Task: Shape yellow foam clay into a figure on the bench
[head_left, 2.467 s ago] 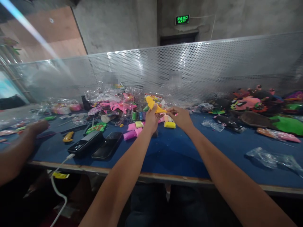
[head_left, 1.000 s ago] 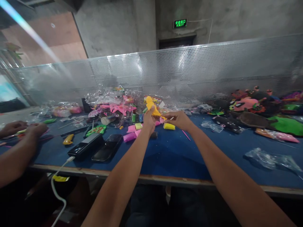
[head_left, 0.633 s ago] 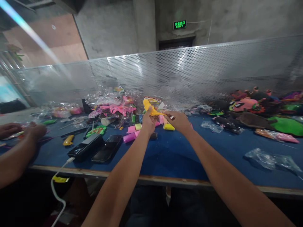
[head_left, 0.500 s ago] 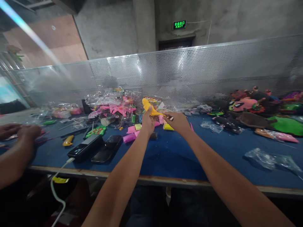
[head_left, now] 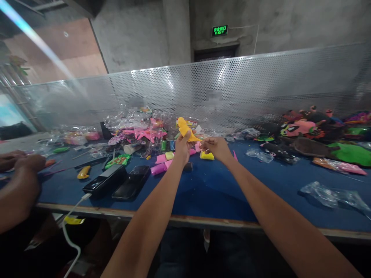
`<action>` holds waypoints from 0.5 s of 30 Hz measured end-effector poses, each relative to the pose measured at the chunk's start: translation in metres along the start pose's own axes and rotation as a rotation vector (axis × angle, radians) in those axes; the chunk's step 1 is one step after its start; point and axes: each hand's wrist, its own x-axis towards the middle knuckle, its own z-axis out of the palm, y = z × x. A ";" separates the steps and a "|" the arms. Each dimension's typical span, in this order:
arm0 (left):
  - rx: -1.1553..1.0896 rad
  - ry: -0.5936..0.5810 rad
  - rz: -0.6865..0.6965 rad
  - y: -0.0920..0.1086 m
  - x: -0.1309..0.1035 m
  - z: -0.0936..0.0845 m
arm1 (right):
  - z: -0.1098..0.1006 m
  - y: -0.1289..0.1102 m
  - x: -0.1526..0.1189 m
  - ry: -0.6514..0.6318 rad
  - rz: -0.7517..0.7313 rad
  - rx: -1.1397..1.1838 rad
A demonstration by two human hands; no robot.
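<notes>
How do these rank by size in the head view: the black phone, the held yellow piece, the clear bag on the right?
Largest: clear bag
Next: black phone
Smallest: yellow piece, partly hidden by fingers

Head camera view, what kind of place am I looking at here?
Probably a craft workshop, or a workroom for modelling toys: a long blue table holds colourful soft-looking figures and small coloured packets, and a lit exit sign hangs on a bare concrete wall.

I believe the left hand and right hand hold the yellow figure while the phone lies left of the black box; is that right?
No: the head view shows the phone right, not left, of the black box; the left hand and right hand hold the yellow figure.
</notes>
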 end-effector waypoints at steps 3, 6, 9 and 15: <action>-0.009 0.002 -0.001 0.001 -0.001 0.002 | -0.003 -0.004 -0.001 0.020 0.092 0.074; 0.031 -0.016 -0.005 0.000 -0.001 0.003 | -0.006 -0.007 -0.003 -0.004 0.165 0.163; 0.084 -0.047 -0.006 -0.003 -0.001 0.002 | -0.008 -0.007 -0.006 -0.082 0.195 0.211; 0.122 -0.056 0.019 -0.004 0.000 0.001 | -0.008 -0.007 -0.007 -0.154 0.248 0.287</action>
